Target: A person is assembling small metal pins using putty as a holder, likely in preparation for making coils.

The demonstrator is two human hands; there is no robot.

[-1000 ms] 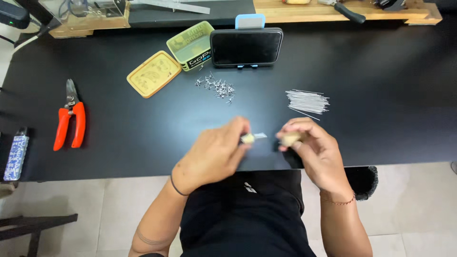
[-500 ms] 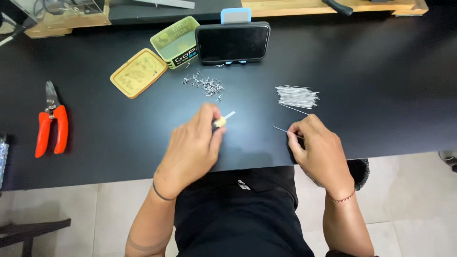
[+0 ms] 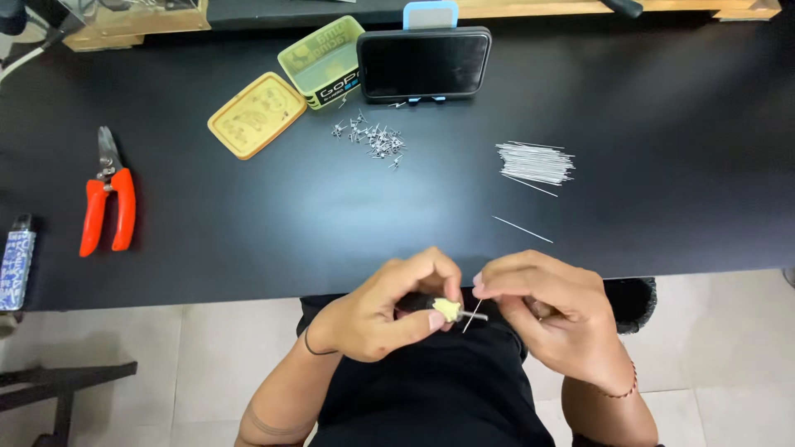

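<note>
The black table [image 3: 248, 215] fills most of my view, its near edge just above my hands. At about twelve o'clock on it a dark phone [image 3: 424, 64] stands in a blue holder [image 3: 430, 13], and just to its left, near eleven o'clock, sits an open green tin [image 3: 321, 56] with its yellow lid [image 3: 256, 114] lying flat beside it. Far out at nine o'clock lie the orange-handled cutters [image 3: 108, 203]. Toward two o'clock rests a bundle of thin metal pins [image 3: 535, 161], with one loose pin [image 3: 522, 229] lying apart just below it, and between tin and bundle, near twelve o'clock, is a scatter of tiny metal pieces [image 3: 371, 139]. Down at six o'clock, off the table edge and over my lap, my left hand [image 3: 383, 310] curls around a small dark-handled tool [image 3: 418, 303], thumb and forefinger pressed on its cream-coloured tip [image 3: 447, 310]. My right hand [image 3: 551, 314] sits just beside it at three o'clock, fingertips pinched on a single thin pin [image 3: 472, 316] that slants down against the tool's tip, the other fingers folded in.
</note>
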